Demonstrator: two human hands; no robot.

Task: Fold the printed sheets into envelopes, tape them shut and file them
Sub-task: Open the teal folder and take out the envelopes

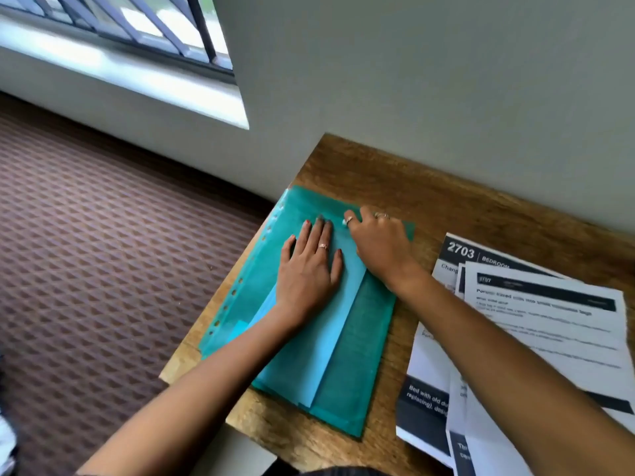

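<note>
A translucent green plastic file sleeve (pixel 357 355) with punched holes along its left edge lies on the wooden table (pixel 378 173). Folded paper envelopes (pixel 326 341) show light blue through it. My left hand (pixel 309 266) presses flat on the sleeve with straight fingers. My right hand (pixel 378 242) has its fingers curled at the sleeve's far edge, near a small white snap or tab; the fingertips look tucked at the opening. Printed sheets (pixel 549 321) with black header bars lie in a loose pile to the right.
The table stands against a grey wall (pixel 446 80). Its left edge drops to patterned brown carpet (pixel 103 252). A barred window (pixel 137 25) sits at upper left. A pale object (pixel 247 451) shows below the table's near corner.
</note>
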